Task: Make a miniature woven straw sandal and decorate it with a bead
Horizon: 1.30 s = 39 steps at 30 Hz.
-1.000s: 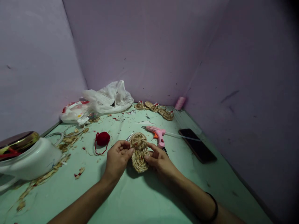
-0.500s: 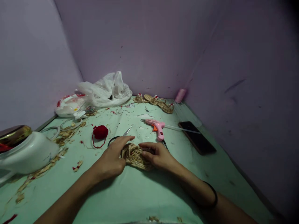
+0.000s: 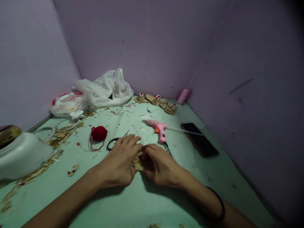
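Between both hands is a small woven straw slipper [image 3: 139,162], tan and braided, mostly covered by my fingers. My left hand [image 3: 121,160] is closed over its left side, fingers on top and thumb at the near edge. Around its right side my right hand [image 3: 161,164] is curled, with the fingertips bent in toward the opening. Just beyond my left hand lie scissors [image 3: 114,143] with black handles, blades pointing away. A pink glue gun [image 3: 159,127] rests on its side past my right hand, a clear glue stick at its back.
A red yarn ball [image 3: 99,133] lies left of the scissors. Small straw sandals [image 3: 155,99] stand by the back wall, near a pink spool [image 3: 183,95]. A phone [image 3: 199,139] lies right; a white pot [image 3: 26,155], straw scraps and a plastic bag [image 3: 106,90] are left.
My hands have come closer together around the slipper, hiding more of it. The left hand has shifted right and over the top. The camera view has shifted slightly.
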Motion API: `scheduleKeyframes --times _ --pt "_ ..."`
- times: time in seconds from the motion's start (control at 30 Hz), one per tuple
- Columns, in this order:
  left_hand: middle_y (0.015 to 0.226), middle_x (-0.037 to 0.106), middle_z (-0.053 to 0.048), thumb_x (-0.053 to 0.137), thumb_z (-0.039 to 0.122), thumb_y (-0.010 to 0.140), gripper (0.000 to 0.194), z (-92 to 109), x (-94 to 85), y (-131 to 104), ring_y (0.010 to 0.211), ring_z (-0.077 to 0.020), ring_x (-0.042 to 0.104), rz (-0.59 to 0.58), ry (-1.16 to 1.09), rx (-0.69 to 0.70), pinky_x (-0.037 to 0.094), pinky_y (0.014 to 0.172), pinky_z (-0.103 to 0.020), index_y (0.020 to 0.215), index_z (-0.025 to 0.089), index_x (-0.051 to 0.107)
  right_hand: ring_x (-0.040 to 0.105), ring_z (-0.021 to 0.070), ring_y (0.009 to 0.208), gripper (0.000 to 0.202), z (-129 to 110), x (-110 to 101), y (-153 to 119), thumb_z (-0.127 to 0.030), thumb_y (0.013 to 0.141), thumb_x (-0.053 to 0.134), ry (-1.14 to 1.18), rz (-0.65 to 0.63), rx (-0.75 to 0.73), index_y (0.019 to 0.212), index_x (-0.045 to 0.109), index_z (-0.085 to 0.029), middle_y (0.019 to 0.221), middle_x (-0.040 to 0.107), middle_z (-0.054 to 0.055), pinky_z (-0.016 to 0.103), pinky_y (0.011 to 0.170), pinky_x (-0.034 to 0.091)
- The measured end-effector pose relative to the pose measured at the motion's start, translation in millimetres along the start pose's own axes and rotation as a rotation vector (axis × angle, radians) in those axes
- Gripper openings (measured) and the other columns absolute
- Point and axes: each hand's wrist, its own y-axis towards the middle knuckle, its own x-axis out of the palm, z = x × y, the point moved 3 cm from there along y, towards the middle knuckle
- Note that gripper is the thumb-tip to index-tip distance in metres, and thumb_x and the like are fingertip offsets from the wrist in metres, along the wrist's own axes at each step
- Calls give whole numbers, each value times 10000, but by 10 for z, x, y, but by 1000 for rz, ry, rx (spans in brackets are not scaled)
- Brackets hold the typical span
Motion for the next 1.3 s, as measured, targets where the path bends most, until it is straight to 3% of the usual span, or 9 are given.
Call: scheduleKeyframes --times 0.13,0.3,0.53,0.73,0.8,0.9,1.07,1.17,1.3 --pt "1185 545 -150 634 239 569 457 170 -119 150 1138 -352 433 -105 109 6 253 983 -535 1015 154 576 452 168 716 221 53 -10 2 -199 640 610 31 -7 71 808 468 -177 802 526 38 294 637 382" --pt "914 621 -110 637 292 576 363 157 -116 213 867 -297 551 -192 162 -8 355 877 -494 905 143 591 471 199 833 368 102 -45 -11 -288 635 679 65 -24 121 928 495 -163 940 521 75 329 720 402" --pt "867 606 -66 617 278 585 300 68 -39 226 837 -268 541 -181 131 17 378 811 -422 869 188 581 464 204 850 381 101 -43 4 -285 614 693 28 -28 104 931 525 -158 942 516 74 333 746 408" --pt "873 609 -74 615 254 589 303 71 -44 239 825 -273 554 -181 161 16 388 804 -437 882 177 605 469 191 788 288 93 -49 30 -263 619 670 -17 -21 56 859 550 -157 852 524 54 321 716 405" --pt "965 610 -88 635 302 602 454 9 -68 206 893 -290 554 -190 94 16 400 804 -434 1036 178 583 481 201 805 354 105 -71 18 -306 608 710 -3 -40 73 891 563 -151 876 540 64 329 721 407" --pt "1214 528 -107 680 364 586 772 -151 -147 134 1059 -314 507 -145 9 -44 393 857 -427 1292 215 405 496 241 877 583 135 -98 -4 -413 570 753 -10 -59 103 1034 552 -122 971 557 111 363 760 409" --pt "1167 546 -86 726 337 541 707 -257 -244 41 1020 -301 526 -155 -1 -83 394 860 -412 1205 244 502 483 271 929 742 140 -76 -3 -517 540 745 -65 -38 63 1133 523 -130 1040 557 130 404 807 388" --pt "1091 567 -71 728 312 542 646 -207 -256 32 972 -280 535 -205 -35 -72 407 834 -397 1154 251 532 478 257 908 675 115 -44 13 -499 549 742 -89 -33 71 1086 540 -143 1009 561 112 390 786 390" --pt "1096 545 -70 715 320 573 660 -140 -226 61 999 -269 508 -195 -61 -62 392 857 -397 1186 231 486 473 227 861 462 74 -17 28 -333 607 701 -83 -21 70 1002 549 -147 952 557 88 349 739 399"
